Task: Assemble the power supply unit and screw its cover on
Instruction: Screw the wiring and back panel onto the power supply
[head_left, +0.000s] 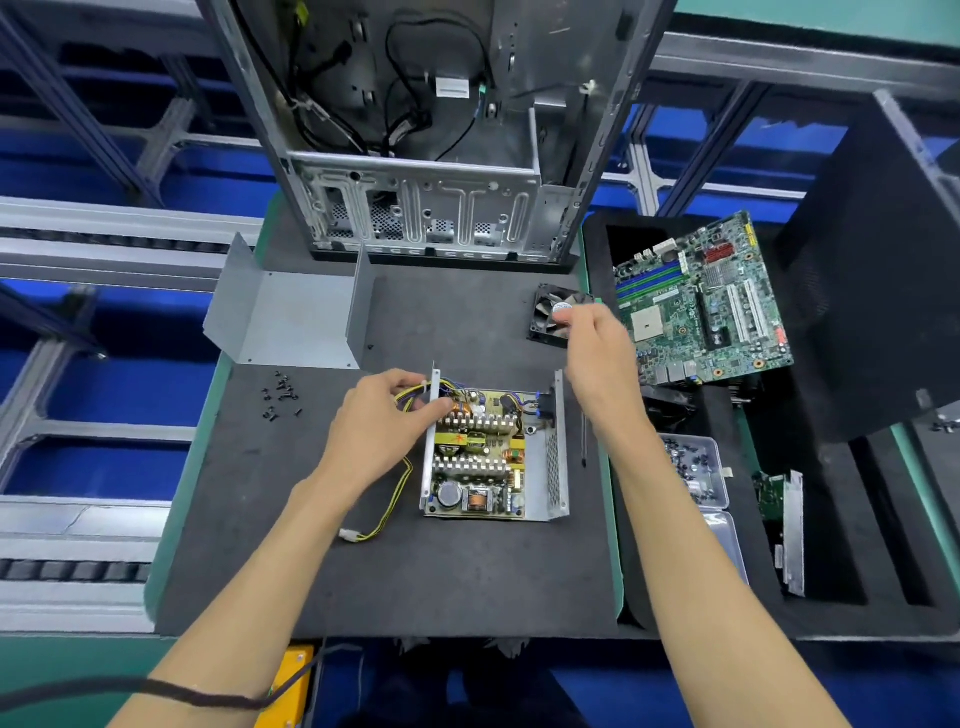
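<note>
The left hand (387, 415) reaches in from the near left, forearm angled toward the middle of the foam mat (322, 582). Its fingers are curled round the wire bundle (415, 391) at the far left wall of the open power supply unit (493, 452), the thumb pressing by the coil inside. The right hand (597, 345) is stretched farther out, wrist raised, fingertips pinched together over the fan (550, 314) near the mat's far right edge; whether it actually grips the fan cannot be told. The unit sits at mid-mat, circuit board exposed. Its bent metal cover (291, 317) lies apart at the far left, with loose screws (280, 397) just nearer. A yellow-black cable (387, 512) trails off the unit's left side.
</note>
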